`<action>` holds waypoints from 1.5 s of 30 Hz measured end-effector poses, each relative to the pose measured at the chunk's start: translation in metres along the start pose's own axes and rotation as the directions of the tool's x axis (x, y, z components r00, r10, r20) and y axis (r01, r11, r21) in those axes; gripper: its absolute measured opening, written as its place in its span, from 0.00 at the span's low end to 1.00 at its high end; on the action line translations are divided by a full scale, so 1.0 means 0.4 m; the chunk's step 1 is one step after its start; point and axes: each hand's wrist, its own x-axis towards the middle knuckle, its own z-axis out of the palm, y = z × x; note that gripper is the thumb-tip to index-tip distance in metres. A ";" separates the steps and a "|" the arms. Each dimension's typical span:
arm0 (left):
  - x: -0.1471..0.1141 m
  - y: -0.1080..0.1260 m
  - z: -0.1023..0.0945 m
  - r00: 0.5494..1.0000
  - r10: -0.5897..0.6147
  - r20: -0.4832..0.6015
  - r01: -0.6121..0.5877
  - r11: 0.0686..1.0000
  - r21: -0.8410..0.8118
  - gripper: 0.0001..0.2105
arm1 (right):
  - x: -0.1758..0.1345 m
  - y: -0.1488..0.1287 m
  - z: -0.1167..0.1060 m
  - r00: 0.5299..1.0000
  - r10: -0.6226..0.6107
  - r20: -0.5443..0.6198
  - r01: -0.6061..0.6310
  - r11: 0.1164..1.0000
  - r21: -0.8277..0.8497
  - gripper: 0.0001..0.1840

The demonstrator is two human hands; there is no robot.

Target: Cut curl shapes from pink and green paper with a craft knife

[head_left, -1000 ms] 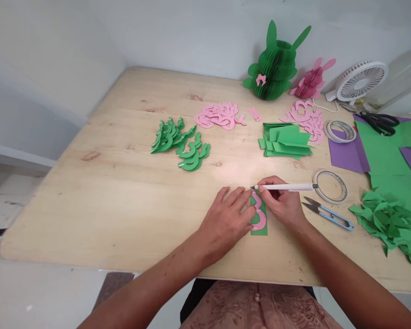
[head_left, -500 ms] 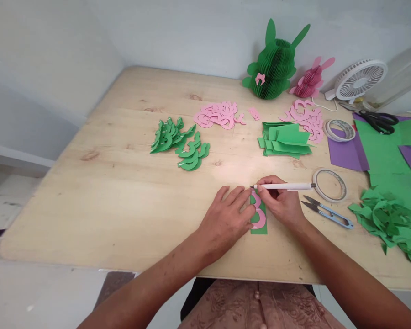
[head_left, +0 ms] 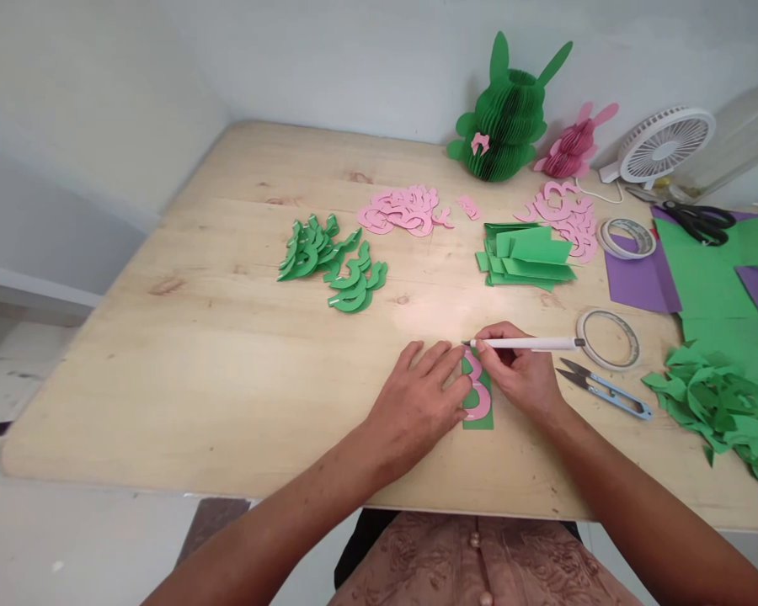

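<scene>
One pink curved cut-out (head_left: 479, 406) atop a green paper strip (head_left: 485, 422), long axis running away from the body, on the desk (head_left: 227, 396) between both hands: left hand (head_left: 420, 396), fingers spread, overlapping its left edge; right hand (head_left: 523, 370), grip pinching a white pen (head_left: 534, 343) crosswise, tip at its far end.

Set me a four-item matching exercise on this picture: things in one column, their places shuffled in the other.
1. White pen
2. Frontmost pink cutout
3. Black scissors
4. Blue-handled snips

A. On paper sheets, near the fan
B. Between the right hand and the green scraps
C. Gripped by the right hand
D. On the green strip, partly under the left hand

Pairs: 1-C, 2-D, 3-A, 4-B
</scene>
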 end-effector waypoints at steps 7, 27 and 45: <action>0.001 0.001 -0.003 1.000 -0.001 0.005 0.001 1.000 -0.006 0.08 | -0.001 0.000 -0.003 1.000 -0.005 0.005 0.005 1.000 -0.016 0.05; 0.001 0.000 -0.002 1.000 -0.004 0.015 0.004 1.000 -0.009 0.09 | -0.003 -0.010 -0.006 1.000 -0.017 -0.012 0.016 0.999 -0.044 0.05; -0.001 -0.002 -0.001 1.000 0.005 0.014 -0.005 1.000 0.000 0.08 | -0.007 -0.006 -0.010 1.000 -0.014 -0.016 0.013 0.998 -0.061 0.04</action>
